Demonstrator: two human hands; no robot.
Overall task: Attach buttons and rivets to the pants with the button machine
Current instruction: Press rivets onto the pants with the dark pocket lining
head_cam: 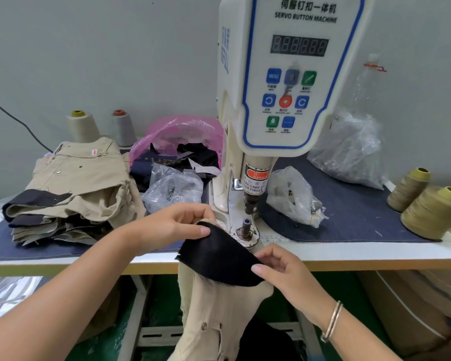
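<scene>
- Both hands pinch the same piece: left hand (179, 221) grips the far upper edge of the black pocket lining (219, 256), thumb on top, fingers curled behind.
- Right hand (281, 269) pinches the near right edge of that lining, thumb over the fabric; a metal bangle (332, 321) sits on the wrist.
- Lining is folded out from the beige pants (214, 316), which hang off the front edge of the table (349, 256) below the hands; one metal button shows on the hanging part.
- Lining's upper edge lies just beside the lower die post (245, 226) of the button machine (284, 74); cannot tell if they touch.
- Machine's upper punch (250, 201) is apart from the post, above it; a finger-warning label sits on the barrel over it.
- Left of the machine: stack of finished beige pants (71, 188) on the denim table cover (349, 212), with a clear bag of hardware (172, 188) and a pink bag of dark scraps (182, 142) between stack and machine.
- Two thread cones (84, 126) stand behind the stack by the wall.
- Right of the machine: small clear bag (292, 194) near the base, bigger crumpled clear bag (349, 152) behind it, two olive thread cones (427, 212) at the far right table edge.
</scene>
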